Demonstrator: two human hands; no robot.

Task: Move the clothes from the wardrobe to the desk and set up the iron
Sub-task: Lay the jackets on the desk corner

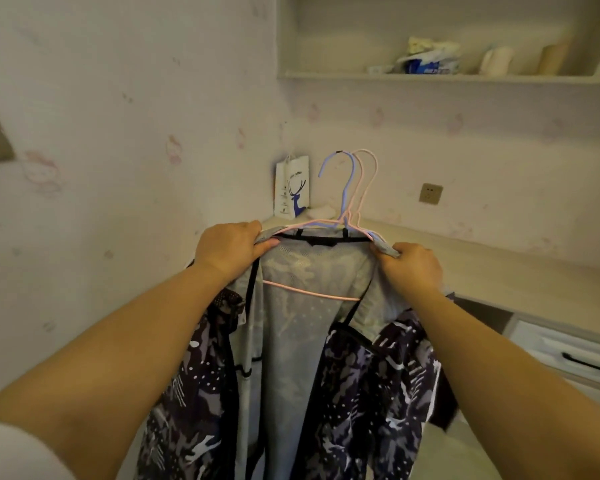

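A dark camouflage-print jacket [371, 393] with a grey mesh lining hangs open in front of me, with other clothes behind it, on pink and blue hangers [347, 192]. My left hand [231, 247] grips the jacket's left shoulder and my right hand [411, 268] grips its right shoulder, holding the bundle up. The hanger hooks stick up between my hands. Beyond and to the right lies the light wooden desk [499, 268]. No iron is visible.
A white paper bag [291, 190] with a blue deer print stands in the desk's back corner. A wall socket [430, 193] sits above the desk. White drawers [565, 355] are under the desk at right. A shelf [447, 77] above holds packets and rolls.
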